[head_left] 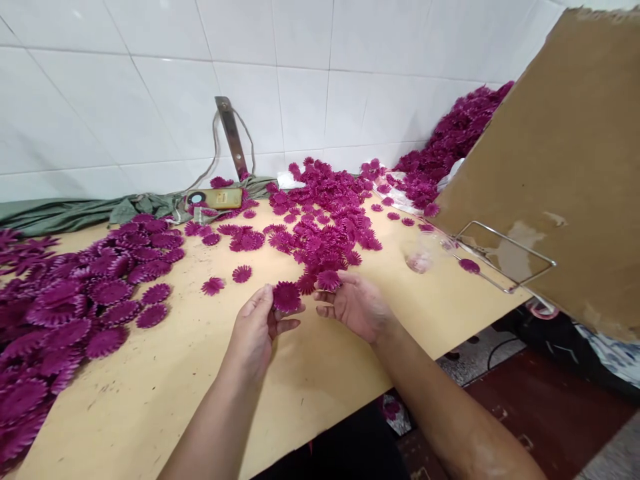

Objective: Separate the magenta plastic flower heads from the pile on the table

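Head view: the left hand (255,327) sits low in the middle of the frame, its fingers narrowed to a pinch on a magenta flower (287,295), which is held just above the desk (200,373). The right hand (357,307) lies just beside it, palm up and fingers curled, with its tips at a second flower (329,280) on the near tip of the middle heap (325,213). I cannot tell whether they grip that flower or only touch it. The flowers look thin, light and fringed, so a pinch at the petal rim may well bend or tear the fringe, and a loose pinch could let the flower drop among the strays (242,273) nearby. Pulling from the packed heap risks lifting two that cling together, or dragging neighbours towards the near desk edge, where they could fall to the floor. The hands are so close that one could knock the other's flower free. The big pile (75,300) at left spreads towards the bare working patch, so a forearm sweep could scatter it or mix it with the middle heap. At right a tilted cardboard sheet (560,167) with a wire frame (505,257) leans over the desk corner, and a bumped elbow there could shift it onto the far heap (445,153).
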`<state>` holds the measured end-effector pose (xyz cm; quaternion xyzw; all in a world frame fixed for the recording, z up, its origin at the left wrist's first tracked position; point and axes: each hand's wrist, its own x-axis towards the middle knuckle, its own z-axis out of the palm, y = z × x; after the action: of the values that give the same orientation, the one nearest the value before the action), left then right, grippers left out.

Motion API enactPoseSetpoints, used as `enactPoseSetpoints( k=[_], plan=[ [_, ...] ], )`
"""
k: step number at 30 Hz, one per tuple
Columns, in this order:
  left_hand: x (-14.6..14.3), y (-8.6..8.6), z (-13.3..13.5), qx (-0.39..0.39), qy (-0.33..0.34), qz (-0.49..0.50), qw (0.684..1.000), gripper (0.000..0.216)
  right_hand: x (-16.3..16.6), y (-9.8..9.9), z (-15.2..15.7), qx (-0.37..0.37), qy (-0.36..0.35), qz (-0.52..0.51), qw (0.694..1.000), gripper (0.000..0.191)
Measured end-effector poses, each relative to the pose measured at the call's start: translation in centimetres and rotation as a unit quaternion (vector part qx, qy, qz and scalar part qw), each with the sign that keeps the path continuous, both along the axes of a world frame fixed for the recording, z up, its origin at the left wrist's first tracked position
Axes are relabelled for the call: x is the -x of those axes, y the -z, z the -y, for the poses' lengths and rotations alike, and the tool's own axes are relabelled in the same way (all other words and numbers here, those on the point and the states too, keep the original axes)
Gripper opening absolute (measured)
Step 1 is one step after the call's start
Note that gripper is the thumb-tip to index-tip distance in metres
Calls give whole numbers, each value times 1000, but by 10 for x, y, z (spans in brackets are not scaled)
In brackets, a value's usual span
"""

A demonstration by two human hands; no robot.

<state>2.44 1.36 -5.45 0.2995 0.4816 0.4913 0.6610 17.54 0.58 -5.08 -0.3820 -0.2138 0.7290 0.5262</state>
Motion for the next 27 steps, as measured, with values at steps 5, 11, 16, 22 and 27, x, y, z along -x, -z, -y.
enactPoseSetpoints(
  k=[5, 11, 16, 22, 27],
  plan=[
    [1, -4, 2, 3, 18, 16, 1000, 22, 3, 11, -7, -17, 60, 109, 992, 21],
    [4, -2, 3, -15, 44, 46, 998, 31, 4, 14, -12, -121, 53, 263, 956, 34],
    [0, -1, 5, -57, 58, -8, 997, 38, 10, 9, -11, -176, 23, 333, 926, 37],
    [-5, 2, 4, -108, 73, -57, 990, 27, 23, 9, -11, -184, -97, 306, 929, 48],
    [3, 8, -7, -92, -36, -69, 993, 33, 13, 4, -21, -176, -35, 314, 932, 52]
  ],
)
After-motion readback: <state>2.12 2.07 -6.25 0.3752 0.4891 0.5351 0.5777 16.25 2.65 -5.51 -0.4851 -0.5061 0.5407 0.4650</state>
